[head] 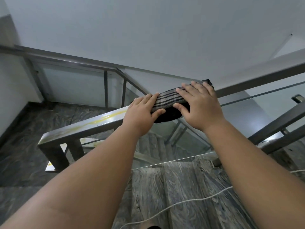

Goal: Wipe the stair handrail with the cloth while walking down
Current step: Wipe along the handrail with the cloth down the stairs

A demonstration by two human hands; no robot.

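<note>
Two hands — left hand (142,111), right hand (200,104) — flat on one cloth (166,100), one handrail (85,127).

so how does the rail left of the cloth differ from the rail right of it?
The handrail's left stretch carries yellow streaks along its top and ends at a corner post; the right stretch shows no streaks and runs up out of frame. The left hand lies partly on the left stretch, while the right hand presses on the cloth. Both are the same flat grey metal.
</note>
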